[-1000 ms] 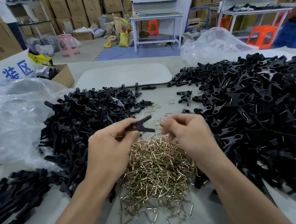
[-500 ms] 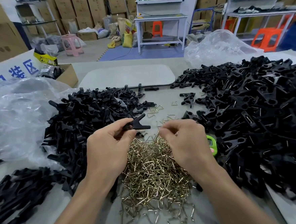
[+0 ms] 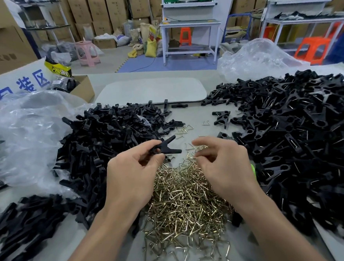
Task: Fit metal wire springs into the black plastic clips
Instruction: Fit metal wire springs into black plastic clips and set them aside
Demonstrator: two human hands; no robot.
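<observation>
My left hand (image 3: 132,174) pinches a black plastic clip (image 3: 165,148) between thumb and fingers, its two prongs pointing right. My right hand (image 3: 223,163) hovers just right of it over the pile of brass-coloured wire springs (image 3: 184,207), fingers curled, fingertips pinching a wire spring (image 3: 200,148). A gap separates the clip and the right fingertips. A heap of black clips (image 3: 106,139) lies to the left, and a larger heap of clips with wire showing in them (image 3: 302,141) fills the right.
Crumpled clear plastic bags (image 3: 29,136) lie at far left and back right (image 3: 258,61). A pale oval board (image 3: 152,91) and a cardboard box (image 3: 80,87) sit behind. A few loose springs and clips (image 3: 221,116) lie in the middle. A green object (image 3: 253,169) peeks beside my right wrist.
My right hand rose from the spring pile with a spring pinched and its fingers spread a little. My left hand with the clip stayed almost in place.
</observation>
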